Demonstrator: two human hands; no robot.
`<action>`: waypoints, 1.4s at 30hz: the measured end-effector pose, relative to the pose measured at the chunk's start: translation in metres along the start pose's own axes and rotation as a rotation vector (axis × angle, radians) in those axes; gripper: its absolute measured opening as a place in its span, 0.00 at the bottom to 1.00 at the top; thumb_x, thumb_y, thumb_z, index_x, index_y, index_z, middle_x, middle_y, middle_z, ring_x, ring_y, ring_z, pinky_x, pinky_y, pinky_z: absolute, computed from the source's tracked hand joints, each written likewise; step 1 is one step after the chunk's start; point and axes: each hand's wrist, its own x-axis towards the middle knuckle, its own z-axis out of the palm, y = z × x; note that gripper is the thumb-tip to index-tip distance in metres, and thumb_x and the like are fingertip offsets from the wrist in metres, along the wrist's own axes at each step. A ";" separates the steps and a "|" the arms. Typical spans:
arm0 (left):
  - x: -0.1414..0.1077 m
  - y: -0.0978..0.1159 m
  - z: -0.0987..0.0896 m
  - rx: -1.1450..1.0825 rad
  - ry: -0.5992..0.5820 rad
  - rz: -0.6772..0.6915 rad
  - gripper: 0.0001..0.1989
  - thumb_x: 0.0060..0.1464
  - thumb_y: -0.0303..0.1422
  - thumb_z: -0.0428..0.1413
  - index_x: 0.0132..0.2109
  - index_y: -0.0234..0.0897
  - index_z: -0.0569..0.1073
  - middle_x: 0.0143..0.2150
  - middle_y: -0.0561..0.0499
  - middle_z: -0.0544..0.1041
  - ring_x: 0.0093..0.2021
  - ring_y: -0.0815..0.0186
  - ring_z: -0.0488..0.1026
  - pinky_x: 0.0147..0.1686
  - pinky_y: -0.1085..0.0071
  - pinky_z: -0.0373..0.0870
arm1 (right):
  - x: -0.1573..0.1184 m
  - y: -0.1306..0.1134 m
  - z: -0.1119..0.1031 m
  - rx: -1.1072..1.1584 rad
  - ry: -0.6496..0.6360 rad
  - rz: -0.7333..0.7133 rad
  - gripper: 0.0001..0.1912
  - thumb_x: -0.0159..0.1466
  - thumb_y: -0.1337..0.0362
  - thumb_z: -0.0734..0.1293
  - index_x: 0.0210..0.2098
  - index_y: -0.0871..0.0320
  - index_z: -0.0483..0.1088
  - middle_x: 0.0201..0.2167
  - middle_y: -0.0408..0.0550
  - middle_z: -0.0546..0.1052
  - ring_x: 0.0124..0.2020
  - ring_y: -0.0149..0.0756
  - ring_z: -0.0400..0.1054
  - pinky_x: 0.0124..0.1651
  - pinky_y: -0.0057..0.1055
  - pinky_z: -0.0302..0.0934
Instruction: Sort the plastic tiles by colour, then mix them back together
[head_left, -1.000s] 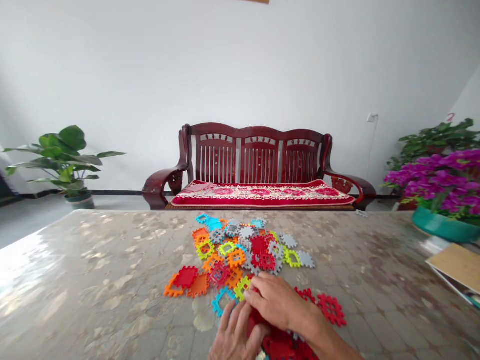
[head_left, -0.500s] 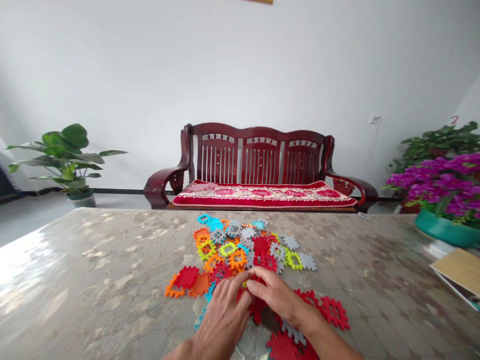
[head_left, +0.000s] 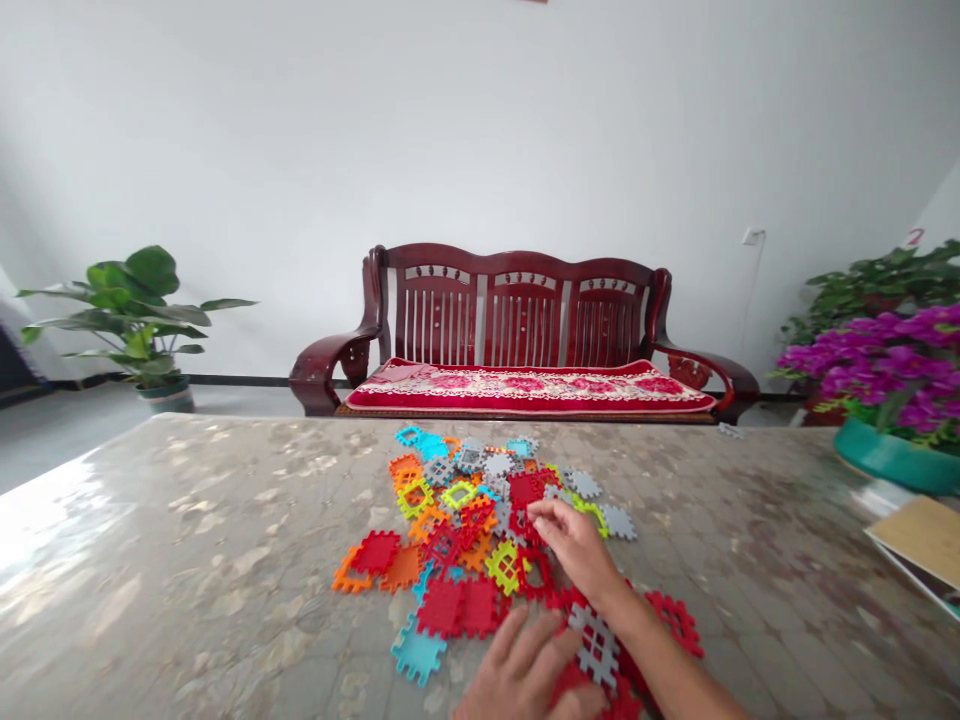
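Note:
Interlocking plastic tiles in red, orange, blue, grey and lime lie heaped on the table. My right hand (head_left: 574, 540) hovers over the red tiles at the pile's right side, fingers bent together; whether anything is between them is hidden. My left hand (head_left: 529, 665) is low at the near edge of the pile, fingers spread, holding nothing visible, beside a grey window tile (head_left: 595, 642). Just beyond it are two flat red tiles (head_left: 441, 605), and a blue tile (head_left: 418, 650) lies to the left. A lime window tile (head_left: 507, 567) sits between the hands and the farther tiles.
The patterned tabletop (head_left: 225, 560) extends around the pile. At the right are a teal pot (head_left: 892, 458) of purple flowers and a tan notebook (head_left: 919, 540). A small grey piece (head_left: 730, 431) lies near the far edge. Beyond stands a wooden bench (head_left: 521, 264).
My hands, close together before, are now apart. My left hand has moved nearer and to the right, my right hand slightly up and right. The red tiles and lime tile are now uncovered.

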 end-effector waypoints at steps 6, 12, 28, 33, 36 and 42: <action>0.006 0.033 0.052 0.094 0.293 -0.108 0.13 0.60 0.47 0.52 0.48 0.52 0.73 0.47 0.58 0.78 0.47 0.65 0.74 0.56 0.60 0.67 | -0.004 0.002 0.001 -0.108 -0.006 -0.067 0.13 0.59 0.62 0.62 0.39 0.56 0.76 0.39 0.48 0.80 0.41 0.40 0.73 0.47 0.36 0.65; 0.022 0.025 0.038 0.005 0.039 -0.070 0.12 0.62 0.47 0.51 0.53 0.64 0.68 0.56 0.58 0.73 0.54 0.60 0.69 0.52 0.57 0.67 | -0.001 0.006 -0.001 -0.088 -0.029 -0.066 0.13 0.58 0.63 0.62 0.39 0.56 0.76 0.39 0.48 0.80 0.41 0.40 0.73 0.47 0.36 0.65; 0.018 -0.006 0.004 -0.079 -0.358 -0.071 0.12 0.59 0.45 0.53 0.41 0.42 0.69 0.48 0.49 0.72 0.48 0.57 0.68 0.44 0.63 0.64 | 0.003 0.005 -0.004 0.120 0.091 0.044 0.10 0.52 0.58 0.65 0.29 0.56 0.76 0.29 0.48 0.80 0.34 0.41 0.73 0.41 0.37 0.67; 0.026 -0.018 -0.017 -0.081 -0.591 -0.207 0.16 0.55 0.46 0.55 0.44 0.39 0.72 0.48 0.45 0.73 0.51 0.53 0.67 0.57 0.50 0.57 | 0.005 0.010 -0.009 0.150 0.185 0.095 0.11 0.50 0.58 0.65 0.29 0.56 0.75 0.28 0.47 0.79 0.29 0.39 0.72 0.34 0.34 0.66; 0.034 -0.024 -0.030 -0.051 -0.647 -0.259 0.18 0.55 0.46 0.54 0.45 0.38 0.73 0.47 0.43 0.74 0.53 0.50 0.67 0.60 0.43 0.52 | 0.007 0.014 -0.012 0.160 0.207 0.118 0.12 0.49 0.58 0.65 0.29 0.57 0.75 0.27 0.47 0.79 0.28 0.38 0.71 0.31 0.32 0.64; 0.041 -0.026 -0.032 -0.004 -0.508 -0.255 0.14 0.58 0.41 0.53 0.47 0.38 0.72 0.49 0.45 0.74 0.55 0.53 0.67 0.62 0.43 0.52 | 0.010 0.012 -0.014 0.197 0.157 0.170 0.12 0.47 0.58 0.66 0.29 0.57 0.75 0.27 0.46 0.78 0.27 0.35 0.70 0.32 0.30 0.62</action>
